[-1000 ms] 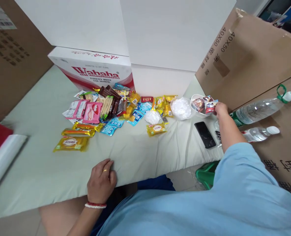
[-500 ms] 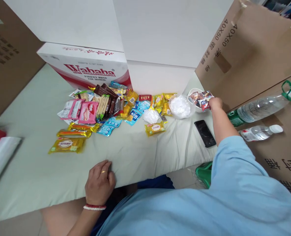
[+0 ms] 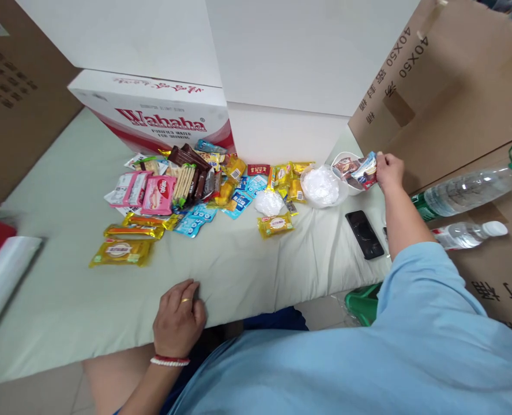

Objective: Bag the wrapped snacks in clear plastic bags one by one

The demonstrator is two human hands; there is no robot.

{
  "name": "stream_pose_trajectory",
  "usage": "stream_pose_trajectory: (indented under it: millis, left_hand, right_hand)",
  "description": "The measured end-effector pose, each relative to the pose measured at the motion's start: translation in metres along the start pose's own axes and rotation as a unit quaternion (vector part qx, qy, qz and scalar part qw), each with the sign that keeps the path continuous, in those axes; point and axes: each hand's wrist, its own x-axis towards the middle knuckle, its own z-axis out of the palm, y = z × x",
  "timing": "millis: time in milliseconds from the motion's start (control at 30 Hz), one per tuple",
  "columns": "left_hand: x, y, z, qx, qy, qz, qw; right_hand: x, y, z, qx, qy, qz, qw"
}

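My right hand pinches a small blue-and-red snack packet by its right end, tilted over the right rim of a white bowl. Inside that bowl lies another snack packet with a brown picture. Just left of the bowl is a second round container, with crumpled clear plastic filling it. My left hand rests at the front edge of the covered table. Its fingers are curled together, and no object shows in them.
A black phone lies below the bowl. Two plastic bottles, the larger green-labelled bottle and a smaller bottle, are beyond my right forearm. Several wrapped snacks are heaped before a Wahaha carton. Cardboard stands at right.
The packet in my right hand has tipped up, its blue side now showing more, and my right wrist has turned. My left hand stays in place. The view has shifted slightly.
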Motion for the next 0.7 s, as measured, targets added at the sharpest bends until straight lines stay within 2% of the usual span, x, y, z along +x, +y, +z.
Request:
stream_pose_trajectory:
  millis: [67,100,167,233,333,400,467,600,700]
  left_hand:
    - [0.0,0.0,0.0,0.01,0.006,0.005,1.0]
    - [0.001,0.0,0.0,0.015,0.008,0.008,1.0]
    - [0.001,0.0,-0.001,0.022,0.01,0.012,1.0]
    - [0.002,0.0,-0.001,0.026,0.008,0.016,0.999]
    - [0.002,0.0,0.0,0.026,0.003,0.014,1.0]
    - [0.002,0.001,0.0,0.026,0.002,0.011,1.0]
    - [0.002,0.001,0.0,0.027,0.005,0.01,1.0]
    - [0.003,0.002,-0.001,0.028,0.005,0.017,0.999]
    - [0.003,0.002,-0.002,0.03,0.004,0.018,0.999]
  right_hand:
    - [0.007,-0.004,-0.008,-0.066,0.016,-0.064,0.996]
    - [0.011,-0.006,-0.01,-0.101,0.004,-0.102,0.99]
    - [0.018,-0.01,-0.01,-0.15,-0.059,-0.167,0.973]
    - [0.024,-0.013,-0.005,-0.17,-0.122,-0.197,0.958]
    - [0.03,-0.015,0.006,-0.148,-0.157,-0.153,0.964]
    - [0.033,-0.017,0.013,-0.128,-0.16,-0.103,0.973]
    - [0.033,-0.02,0.019,-0.125,-0.154,-0.084,0.977]
    - [0.032,-0.024,0.026,-0.156,-0.145,-0.116,0.97]
    - [0.038,-0.022,0.026,-0.174,-0.208,-0.144,0.952]
